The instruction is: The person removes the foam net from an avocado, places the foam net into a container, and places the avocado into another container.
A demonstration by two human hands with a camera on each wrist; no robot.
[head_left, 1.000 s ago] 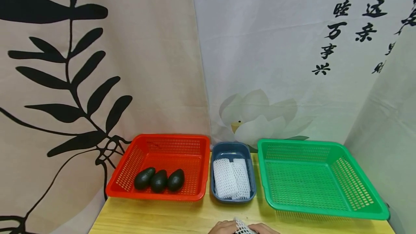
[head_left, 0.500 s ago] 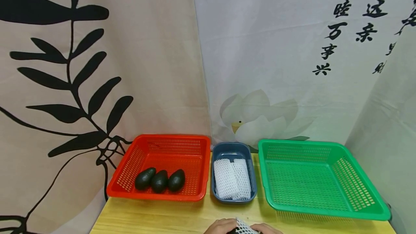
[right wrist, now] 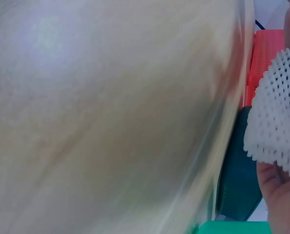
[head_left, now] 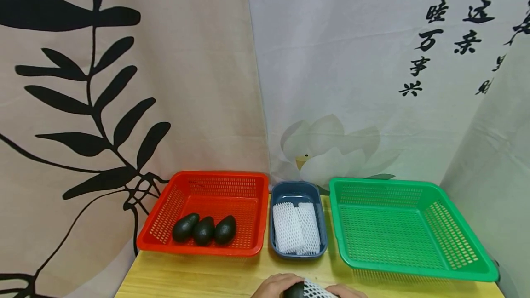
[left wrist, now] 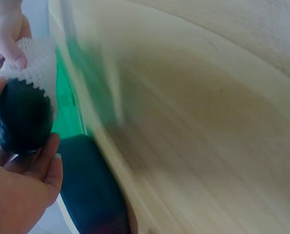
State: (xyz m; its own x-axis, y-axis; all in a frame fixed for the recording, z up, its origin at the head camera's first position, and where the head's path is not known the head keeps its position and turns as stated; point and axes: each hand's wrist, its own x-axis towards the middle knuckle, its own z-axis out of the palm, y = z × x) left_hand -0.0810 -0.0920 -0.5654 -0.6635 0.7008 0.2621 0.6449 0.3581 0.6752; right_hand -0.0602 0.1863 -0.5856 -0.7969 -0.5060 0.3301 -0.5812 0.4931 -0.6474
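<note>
At the bottom edge of the head view, my left hand (head_left: 273, 286) grips a dark green avocado (head_left: 294, 290). A white foam net sleeve (head_left: 316, 290) covers the avocado's right end, and my right hand (head_left: 346, 291) holds that sleeve. In the left wrist view, the left thumb and fingers curl round the bare end of the avocado (left wrist: 23, 117); the right thumb lies on the net (left wrist: 40, 58). The right wrist view has the foam net sleeve (right wrist: 272, 119) at its right edge, with fingers of the right hand (right wrist: 284, 202) under it.
On the wooden table (head_left: 198, 275), a red basket (head_left: 198, 248) at left holds 3 avocados (head_left: 204, 231). A dark blue tray (head_left: 297, 256) in the middle holds folded foam nets (head_left: 287, 229). A green basket (head_left: 389, 233) stands at right.
Both hands have spread a little apart, the left one shifting left. More of the dark avocado now shows beside the net sleeve. The baskets and tray have stayed put.
</note>
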